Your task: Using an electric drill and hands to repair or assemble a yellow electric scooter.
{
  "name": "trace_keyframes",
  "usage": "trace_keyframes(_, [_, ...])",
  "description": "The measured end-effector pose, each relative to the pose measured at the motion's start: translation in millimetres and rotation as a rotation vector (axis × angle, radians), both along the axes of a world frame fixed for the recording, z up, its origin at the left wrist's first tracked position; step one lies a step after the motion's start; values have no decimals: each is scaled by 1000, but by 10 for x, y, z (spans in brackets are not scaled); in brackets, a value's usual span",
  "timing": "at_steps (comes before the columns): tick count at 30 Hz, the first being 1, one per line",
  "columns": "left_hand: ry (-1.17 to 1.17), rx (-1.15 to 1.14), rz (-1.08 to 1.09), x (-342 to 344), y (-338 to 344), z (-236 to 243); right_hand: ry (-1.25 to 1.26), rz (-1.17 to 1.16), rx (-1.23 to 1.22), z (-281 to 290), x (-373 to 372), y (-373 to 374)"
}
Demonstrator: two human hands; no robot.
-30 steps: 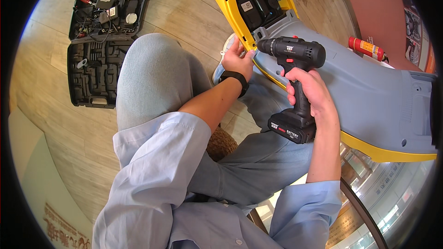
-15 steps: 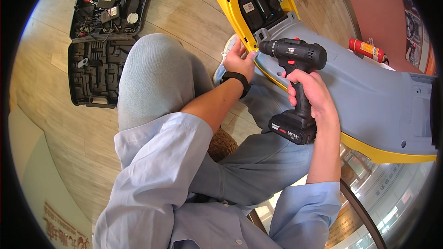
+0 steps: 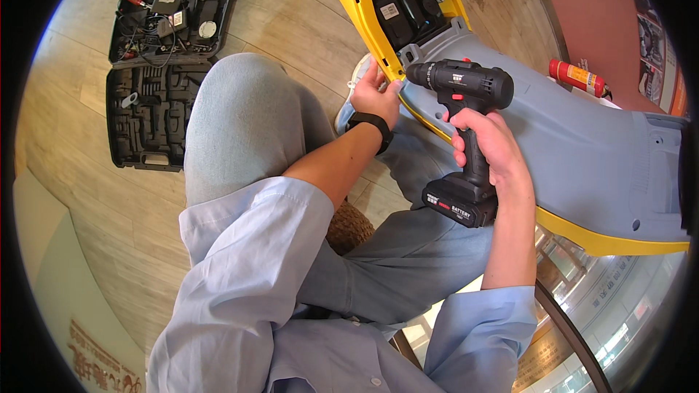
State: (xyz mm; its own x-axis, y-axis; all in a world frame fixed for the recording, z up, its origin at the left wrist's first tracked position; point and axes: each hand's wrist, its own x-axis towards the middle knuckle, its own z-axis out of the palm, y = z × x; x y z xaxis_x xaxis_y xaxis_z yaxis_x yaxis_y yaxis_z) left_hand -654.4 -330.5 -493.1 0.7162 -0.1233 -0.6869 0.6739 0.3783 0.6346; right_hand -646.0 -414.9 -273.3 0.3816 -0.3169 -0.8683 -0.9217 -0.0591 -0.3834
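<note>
A black cordless drill (image 3: 468,87) is in my right hand (image 3: 489,147), whose fingers wrap its pistol grip below the red trigger. The drill lies nearly level, its chuck pointing left at the yellow side trim (image 3: 378,36) of a grey and yellow vehicle body. My left hand (image 3: 376,98) pinches the edge of that trim, thumb close to the chuck and fingers partly hidden behind the edge. The drill's tip and any screw there are too small to make out. Beside the chuck, the grey body panel (image 3: 568,153) stretches off to the right.
An open black tool case (image 3: 145,116) lies on the wooden floor at the left, its upper half holding tools and cables. A red fire extinguisher (image 3: 579,77) is beyond the panel. A woven stool (image 3: 351,229) shows beneath me.
Both hands and the drill keep their places at the trim. The whole view has shifted only very slightly.
</note>
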Motion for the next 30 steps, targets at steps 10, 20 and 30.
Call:
trace_keyframes(10, [-20,9,0,-15,-14,-68,-10,9,15,-1,1,-12])
trace_keyframes(20, [-10,-41,-14,40,25,75,-103,-32,-4,134,-57,-50])
trace_keyframes(30, [202,253,-311,836,167,101,-474,-354,112,574,-175,147])
